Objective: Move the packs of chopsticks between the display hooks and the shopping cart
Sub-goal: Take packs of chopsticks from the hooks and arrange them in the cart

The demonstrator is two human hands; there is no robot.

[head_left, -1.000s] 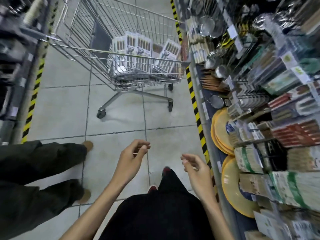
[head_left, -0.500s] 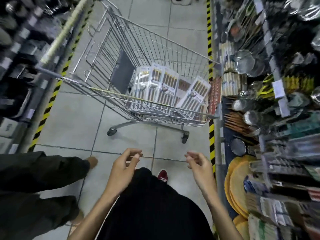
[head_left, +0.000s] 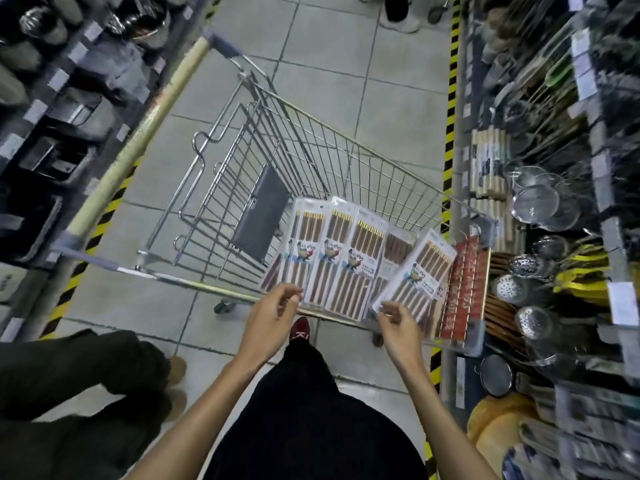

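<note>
Person has stepped up. Both hands, well short of the shopping cart a second ago, are now over its near edge. Left hand and right hand are loosely curled and empty, at the lower ends of the chopstick packs leaning in the near right corner. Can't tell if they touch. Likely about to grab some.

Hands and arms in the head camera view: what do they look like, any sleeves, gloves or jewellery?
The left hand and right hand wear no gloves, and no watch, bracelet or ring is visible. No sleeves show either: both arms are bare from the wrists to the frame's edge.
</note>
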